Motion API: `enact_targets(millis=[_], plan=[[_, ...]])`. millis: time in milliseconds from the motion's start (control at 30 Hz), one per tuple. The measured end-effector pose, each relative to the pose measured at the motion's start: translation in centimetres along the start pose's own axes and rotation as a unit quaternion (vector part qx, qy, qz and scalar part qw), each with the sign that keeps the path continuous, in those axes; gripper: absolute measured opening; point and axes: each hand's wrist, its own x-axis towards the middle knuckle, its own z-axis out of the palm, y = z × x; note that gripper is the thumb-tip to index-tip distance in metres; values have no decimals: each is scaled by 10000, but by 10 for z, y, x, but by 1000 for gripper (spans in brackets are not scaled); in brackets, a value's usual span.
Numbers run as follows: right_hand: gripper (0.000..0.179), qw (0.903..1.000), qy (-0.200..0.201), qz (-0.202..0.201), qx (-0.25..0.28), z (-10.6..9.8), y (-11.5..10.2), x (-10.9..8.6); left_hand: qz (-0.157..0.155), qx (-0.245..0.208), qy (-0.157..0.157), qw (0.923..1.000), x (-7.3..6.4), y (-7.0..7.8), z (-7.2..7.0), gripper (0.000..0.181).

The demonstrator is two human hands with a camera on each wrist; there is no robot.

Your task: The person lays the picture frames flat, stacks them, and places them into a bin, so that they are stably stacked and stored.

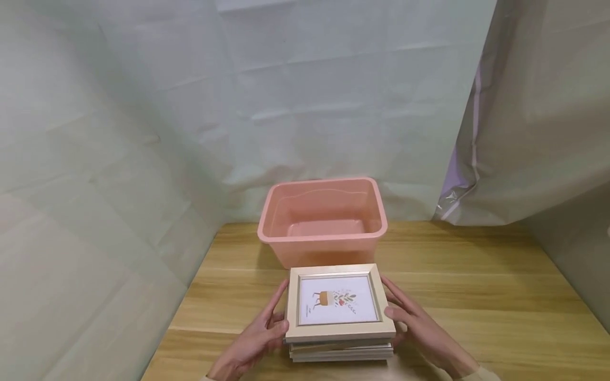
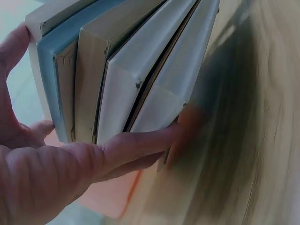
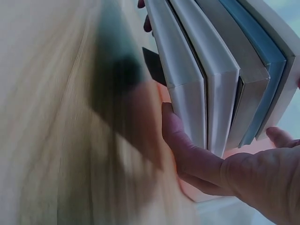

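Both my hands hold a stack of several picture frames (image 1: 340, 353) in front of the pink bin. The top picture frame (image 1: 339, 332) has a cream border and a print of a potted plant, turned sideways. My left hand (image 1: 259, 334) grips the stack's left side, and my right hand (image 1: 420, 329) grips its right side. In the left wrist view, a blue picture frame (image 2: 48, 70) lies beneath the top one, then a tan one (image 2: 93, 51) and white ones (image 2: 124, 93). Fingers reach under the stack's lower edge, above the tabletop, in the right wrist view.
The pink bin (image 1: 329, 251) stands at the back of the wooden table (image 1: 476, 296), its inside bare. Pale sheeting (image 1: 310, 95) hangs behind and to the left. A grey-brown curtain (image 1: 538, 116) hangs at the right. The stack's shadow falls on the wood.
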Motion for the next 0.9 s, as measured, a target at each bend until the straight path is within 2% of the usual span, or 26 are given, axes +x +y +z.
enact_targets(millis=[100, 200, 467, 667, 900], plan=[[73, 9999, -123, -84, 29, 2, -3, -11, -85, -86, 74, 9999, -9, 5, 11, 93], [73, 9997, -193, -130, 47, 3, -10, -22, -23, -53, 151, 9999, -18, 12, 20, 95], [71, 9988, -353, -328, -128, 5, -43, -42, 313, -13, 275, 9991, -38, 48, 43, 99], [71, 9972, -377, -602, -215, -1, -77, -45, 352, 346, 630, 9968, -41, 83, 53, 102], [73, 9916, -656, -995, -499, -8, -128, -42, 790, 383, 453, 9951, -37, 128, 56, 103]])
